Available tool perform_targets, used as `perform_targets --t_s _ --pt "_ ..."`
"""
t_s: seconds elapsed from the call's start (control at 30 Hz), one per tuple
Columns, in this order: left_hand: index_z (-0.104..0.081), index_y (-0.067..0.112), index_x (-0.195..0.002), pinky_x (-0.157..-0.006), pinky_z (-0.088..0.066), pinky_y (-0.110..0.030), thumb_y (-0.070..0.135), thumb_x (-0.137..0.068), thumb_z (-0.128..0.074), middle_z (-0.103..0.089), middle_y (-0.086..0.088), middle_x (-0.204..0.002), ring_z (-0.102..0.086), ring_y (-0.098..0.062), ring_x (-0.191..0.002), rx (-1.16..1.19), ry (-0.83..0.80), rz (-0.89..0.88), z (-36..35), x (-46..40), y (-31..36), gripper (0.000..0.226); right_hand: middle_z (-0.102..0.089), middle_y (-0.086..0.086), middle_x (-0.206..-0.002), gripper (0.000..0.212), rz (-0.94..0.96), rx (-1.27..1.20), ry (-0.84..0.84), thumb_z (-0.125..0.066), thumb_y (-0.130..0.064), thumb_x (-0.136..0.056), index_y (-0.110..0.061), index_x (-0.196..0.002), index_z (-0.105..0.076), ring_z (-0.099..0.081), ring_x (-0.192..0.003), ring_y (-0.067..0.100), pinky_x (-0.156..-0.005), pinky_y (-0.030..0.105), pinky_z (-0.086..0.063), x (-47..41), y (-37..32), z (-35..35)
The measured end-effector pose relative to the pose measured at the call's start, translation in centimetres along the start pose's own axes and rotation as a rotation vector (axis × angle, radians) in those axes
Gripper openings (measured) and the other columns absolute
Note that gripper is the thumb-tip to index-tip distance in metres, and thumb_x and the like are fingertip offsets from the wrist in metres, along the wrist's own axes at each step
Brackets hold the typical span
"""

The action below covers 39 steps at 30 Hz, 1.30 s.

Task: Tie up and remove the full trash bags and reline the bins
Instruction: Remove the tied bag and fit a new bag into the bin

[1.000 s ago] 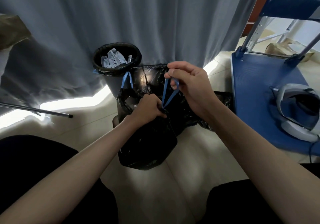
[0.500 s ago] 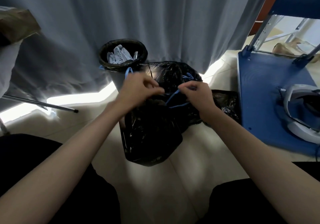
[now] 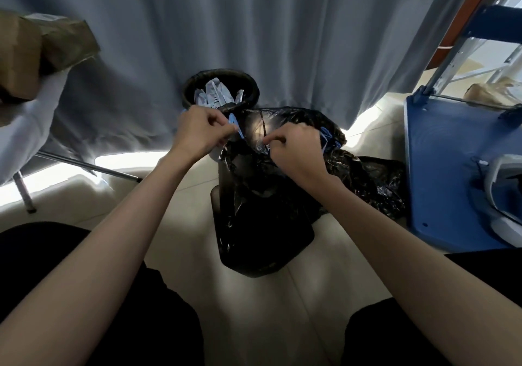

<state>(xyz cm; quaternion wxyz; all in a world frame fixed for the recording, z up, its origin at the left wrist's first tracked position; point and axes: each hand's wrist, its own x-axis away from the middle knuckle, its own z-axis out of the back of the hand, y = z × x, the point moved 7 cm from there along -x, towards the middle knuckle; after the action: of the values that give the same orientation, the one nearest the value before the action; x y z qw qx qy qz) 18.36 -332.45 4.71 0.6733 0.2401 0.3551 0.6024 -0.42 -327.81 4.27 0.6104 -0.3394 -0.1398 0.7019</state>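
A full black trash bag (image 3: 260, 224) stands on the tiled floor in front of me. My left hand (image 3: 202, 131) pinches a blue drawstring (image 3: 235, 124) at the bag's top left. My right hand (image 3: 296, 151) grips the gathered plastic and the other blue drawstring at the top right. Behind the bag stands a round bin (image 3: 220, 87) with a black liner, holding crumpled white paper. More black bag plastic (image 3: 372, 185) lies crumpled to the right.
A grey curtain (image 3: 254, 26) hangs right behind the bin. A blue cart platform (image 3: 440, 168) with a white headset (image 3: 505, 193) is on the right. Brown paper bags (image 3: 36, 46) sit on a white table at left, its metal legs (image 3: 84, 165) reaching the floor.
My hands have spread apart at the bag's mouth: the left went up and left with one drawstring, the right shifted onto the gathered plastic. The view has tilted and closed in slightly.
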Motion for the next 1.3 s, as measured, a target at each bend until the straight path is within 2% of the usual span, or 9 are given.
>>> perform_targets --t_s 0.13,0.3,0.43,0.53,0.7,0.83,0.97,1.07,1.3 --pt "-0.071 0.018 -0.068 -0.058 -0.045 -0.021 0.025 -0.076 -0.081 -0.063 0.008 -0.053 -0.054 -0.002 -0.05 0.068 -0.078 -0.063 -0.4 0.3 0.6 0.015 -0.054 -0.014 -0.058 0.023 -0.015 -0.069 -0.184 -0.06 -0.034 -0.079 -0.027 -0.095 -0.075 -0.057 -0.071 0.015 -0.085 0.038 -0.05 -0.6 -1.5 -3.5" --pt "-0.074 0.013 -0.085 -0.063 -0.047 -0.015 0.016 -0.083 -0.074 -0.071 -0.003 -0.074 -0.058 -0.004 -0.064 0.164 -0.198 -0.146 -1.0 1.1 1.3 0.004 -0.054 -0.004 -0.059 0.011 -0.028 -0.19 -0.156 -0.067 -0.019 -0.087 -0.012 -0.09 -0.075 -0.046 -0.059 0.01 -0.064 0.027 -0.043 -1.4 -1.2 -4.2" --pt "-0.067 0.005 -0.107 -0.055 -0.048 -0.013 -0.008 -0.082 -0.067 -0.067 -0.009 -0.09 -0.057 0.002 -0.055 0.118 -0.365 -0.001 -2.4 1.2 -2.3 0.028 -0.058 0.0 -0.06 0.006 -0.053 -0.225 -0.162 -0.069 -0.01 -0.083 -0.008 -0.083 -0.074 -0.049 -0.057 0.008 -0.06 0.007 -0.036 -1.4 -0.3 -4.0" --pt "-0.072 0.007 -0.101 -0.056 -0.05 -0.017 -0.008 -0.078 -0.068 -0.07 -0.008 -0.087 -0.058 0.0 -0.058 0.013 -0.516 -0.002 -4.8 2.3 -3.2 0.028 -0.064 -0.002 -0.062 0.004 -0.084 -0.282 -0.192 -0.071 -0.012 -0.081 -0.013 -0.084 -0.074 -0.056 -0.06 0.003 -0.068 0.015 -0.046 -1.1 0.6 -3.9" --pt "-0.07 0.002 -0.075 -0.058 -0.044 -0.025 0.005 -0.078 -0.069 -0.065 -0.022 -0.07 -0.05 -0.012 -0.054 -0.176 -0.388 -0.076 -6.6 1.9 -2.9 0.005 -0.071 0.01 -0.069 0.01 -0.143 -0.522 -0.16 -0.072 -0.016 -0.086 -0.008 -0.082 -0.074 -0.065 -0.063 0.01 -0.07 0.022 -0.055 -0.3 1.2 -2.9" --pt "-0.06 -0.002 -0.062 -0.051 -0.032 -0.017 0.004 -0.073 -0.067 -0.059 -0.02 -0.061 -0.04 -0.018 -0.055 -0.314 -0.38 -0.108 -7.7 2.1 -3.5 0.014 -0.073 0.011 -0.075 0.01 -0.162 -0.654 -0.084 -0.071 -0.012 -0.087 -0.003 -0.088 -0.075 -0.068 -0.066 0.016 -0.07 0.023 -0.056 -0.3 1.9 -1.3" --pt "-0.057 -0.001 -0.058 -0.058 -0.039 -0.034 -0.003 -0.068 -0.058 -0.054 -0.02 -0.059 -0.036 -0.02 -0.057 -0.393 -0.391 -0.125 -8.8 2.4 -4.1 0.011 -0.072 0.011 -0.073 0.009 -0.18 -0.721 0.064 -0.066 -0.004 -0.089 0.002 -0.088 -0.073 -0.066 -0.065 0.014 -0.066 0.021 -0.053 -0.3 2.9 0.6" --pt "-0.056 -0.001 -0.058 -0.055 -0.031 -0.031 -0.01 -0.067 -0.053 -0.04 -0.01 -0.057 -0.032 -0.021 -0.06 -0.487 -0.404 -0.089 -9.4 2.6 -5.3 0.013 -0.073 0.01 -0.074 0.008 -0.176 -0.731 0.147 -0.066 -0.003 -0.089 -0.002 -0.088 -0.074 -0.068 -0.067 0.017 -0.073 0.03 -0.059 -0.2 3.6 1.5" --pt "-0.06 -0.001 -0.063 -0.058 -0.032 -0.03 -0.006 -0.08 -0.055 -0.043 -0.003 -0.053 -0.043 -0.025 -0.064 -0.511 -0.421 -0.008 -10.1 3.5 -7.4 0.019 -0.073 0.012 -0.077 0.007 -0.102 -0.694 0.163 -0.067 -0.002 -0.088 0.0 -0.086 -0.074 -0.069 -0.071 0.025 -0.076 0.045 -0.059 0.6 3.4 1.8"
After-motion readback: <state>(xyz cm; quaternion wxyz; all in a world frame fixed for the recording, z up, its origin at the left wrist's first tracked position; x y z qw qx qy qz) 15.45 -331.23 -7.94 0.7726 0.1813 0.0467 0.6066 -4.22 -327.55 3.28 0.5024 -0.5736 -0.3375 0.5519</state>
